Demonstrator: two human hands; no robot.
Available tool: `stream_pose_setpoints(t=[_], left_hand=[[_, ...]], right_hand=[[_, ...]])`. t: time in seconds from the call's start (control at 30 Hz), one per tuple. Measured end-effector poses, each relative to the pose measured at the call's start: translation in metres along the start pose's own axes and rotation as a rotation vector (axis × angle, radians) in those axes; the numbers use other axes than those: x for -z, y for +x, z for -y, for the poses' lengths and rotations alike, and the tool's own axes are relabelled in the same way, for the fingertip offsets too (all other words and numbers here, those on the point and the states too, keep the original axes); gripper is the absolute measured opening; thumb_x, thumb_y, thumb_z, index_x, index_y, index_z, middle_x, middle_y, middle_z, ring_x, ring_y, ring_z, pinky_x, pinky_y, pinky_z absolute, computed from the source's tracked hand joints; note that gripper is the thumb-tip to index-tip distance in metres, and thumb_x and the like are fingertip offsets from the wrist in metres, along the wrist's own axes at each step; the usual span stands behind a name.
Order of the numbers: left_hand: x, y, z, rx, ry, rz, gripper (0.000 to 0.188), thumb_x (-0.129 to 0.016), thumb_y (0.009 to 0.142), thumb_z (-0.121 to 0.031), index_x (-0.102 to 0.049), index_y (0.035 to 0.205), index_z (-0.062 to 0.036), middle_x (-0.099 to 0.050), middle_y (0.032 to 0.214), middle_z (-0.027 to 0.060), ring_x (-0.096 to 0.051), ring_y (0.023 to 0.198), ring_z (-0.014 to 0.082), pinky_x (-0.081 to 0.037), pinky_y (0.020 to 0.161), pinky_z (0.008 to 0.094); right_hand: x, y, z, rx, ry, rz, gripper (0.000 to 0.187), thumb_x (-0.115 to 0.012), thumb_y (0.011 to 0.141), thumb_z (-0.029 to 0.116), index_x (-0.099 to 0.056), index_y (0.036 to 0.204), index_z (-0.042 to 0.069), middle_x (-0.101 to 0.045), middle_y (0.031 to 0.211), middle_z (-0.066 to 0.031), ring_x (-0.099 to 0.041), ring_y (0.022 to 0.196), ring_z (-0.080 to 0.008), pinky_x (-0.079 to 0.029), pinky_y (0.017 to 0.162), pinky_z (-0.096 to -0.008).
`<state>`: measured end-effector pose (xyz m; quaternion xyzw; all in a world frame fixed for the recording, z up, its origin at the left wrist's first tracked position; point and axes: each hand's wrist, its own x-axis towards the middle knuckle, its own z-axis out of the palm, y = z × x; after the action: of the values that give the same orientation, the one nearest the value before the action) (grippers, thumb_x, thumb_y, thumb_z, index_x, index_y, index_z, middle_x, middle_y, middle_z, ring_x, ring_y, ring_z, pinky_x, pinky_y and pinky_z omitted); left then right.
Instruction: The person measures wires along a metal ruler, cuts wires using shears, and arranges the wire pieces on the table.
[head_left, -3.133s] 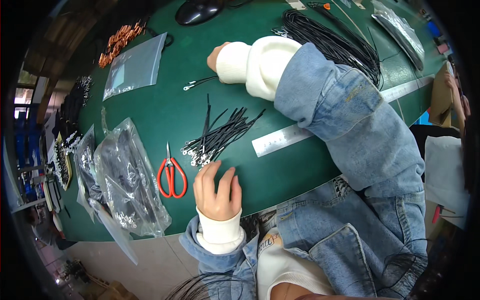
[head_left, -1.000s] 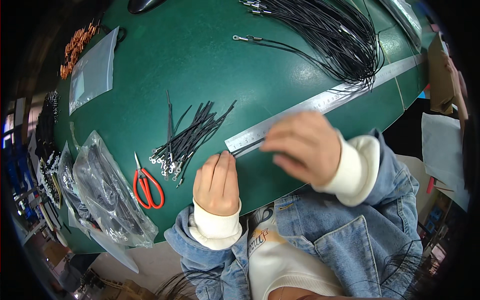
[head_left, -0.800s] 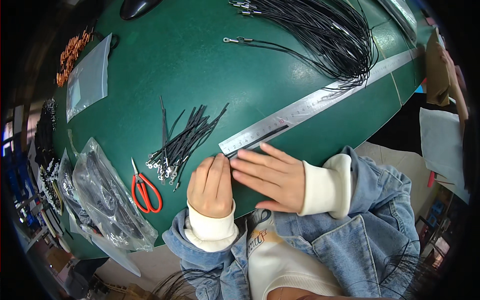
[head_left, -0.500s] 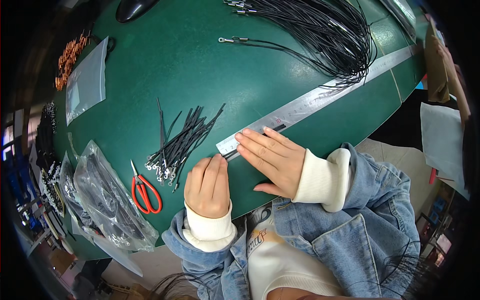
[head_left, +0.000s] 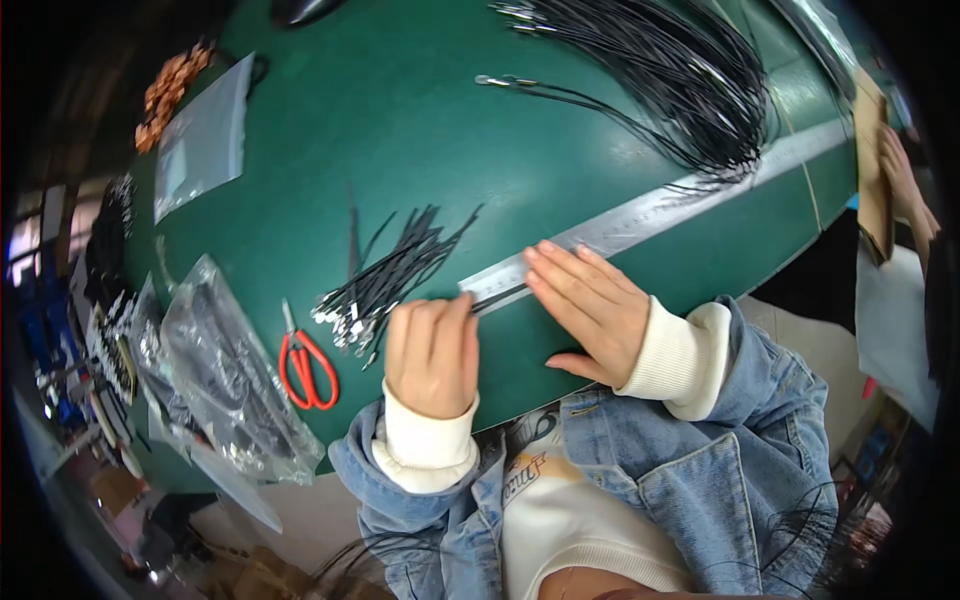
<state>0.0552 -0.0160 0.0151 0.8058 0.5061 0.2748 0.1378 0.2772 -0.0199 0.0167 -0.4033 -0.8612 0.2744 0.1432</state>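
Note:
My left hand is closed, its fingertips pinching the end of a short black wire beside the near end of a metal ruler. Flat across the ruler's lower edge lies my right hand, fingers stretched out and thumb apart, covering the rest of that wire. Left of the ruler's end, a pile of short black wires with silver ring terminals rests on the green table. Red-handled cutters lie next to my left hand.
A big bundle of long black wires lies over the ruler's far part. Clear bags of black wires sit at the left, with a flat clear bag and copper-coloured parts beyond. At the far right, another person's hand is by cardboard.
The whole view has shifted, so the table's things appear farther right. My right hand has slid a little along the ruler, now hiding the wire's far end. My left hand keeps its pinch.

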Motion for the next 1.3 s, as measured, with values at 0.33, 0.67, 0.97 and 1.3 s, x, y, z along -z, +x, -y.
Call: stream_pose_setpoints(t=[0.33,0.67,0.97,1.3], left_hand=[[-0.002,0.002,-0.016,0.066,0.157,0.152,0.018,-0.062,0.064,-0.002,-0.054,0.080,-0.0029,-0.048,0.074,0.0107,-0.053,0.071,0.0285,-0.047,0.061,0.0382],[-0.012,-0.020,-0.021,0.046,0.417,0.140,0.014,-0.057,0.072,-0.010,-0.049,0.083,-0.0073,-0.048,0.079,0.0071,-0.054,0.066,0.0203,-0.044,0.052,0.0312],[0.017,-0.017,-0.016,0.046,0.441,0.081,0.012,-0.055,0.074,-0.011,-0.046,0.081,-0.0072,-0.045,0.078,0.0077,-0.052,0.069,0.0216,-0.043,0.055,0.0315],[0.064,-0.033,0.015,0.202,0.415,-0.142,0.038,-0.078,0.067,-0.015,-0.060,0.100,-0.0056,-0.055,0.096,0.0105,-0.055,0.088,0.0291,-0.043,0.074,0.0395]], right_hand=[[0.005,-0.005,-0.006,0.001,0.295,-0.388,0.033,-0.062,0.076,-0.002,-0.066,0.108,-0.003,-0.062,0.120,-0.0177,-0.055,0.119,-0.0374,-0.043,0.101,-0.0434],[0.007,-0.001,-0.001,0.007,0.232,-0.377,0.022,-0.060,0.076,-0.004,-0.068,0.096,-0.001,-0.064,0.106,-0.0145,-0.060,0.104,-0.0322,-0.047,0.092,-0.0398],[0.044,0.008,0.003,0.081,0.115,-0.387,0.027,-0.062,0.071,-0.007,-0.068,0.096,0.001,-0.064,0.103,-0.0142,-0.061,0.099,-0.0313,-0.048,0.087,-0.0386],[0.039,0.132,0.032,0.553,-0.257,0.081,0.077,-0.077,0.065,0.020,-0.048,0.134,0.002,-0.048,0.138,-0.0155,-0.042,0.133,-0.0325,-0.032,0.112,-0.0495]])
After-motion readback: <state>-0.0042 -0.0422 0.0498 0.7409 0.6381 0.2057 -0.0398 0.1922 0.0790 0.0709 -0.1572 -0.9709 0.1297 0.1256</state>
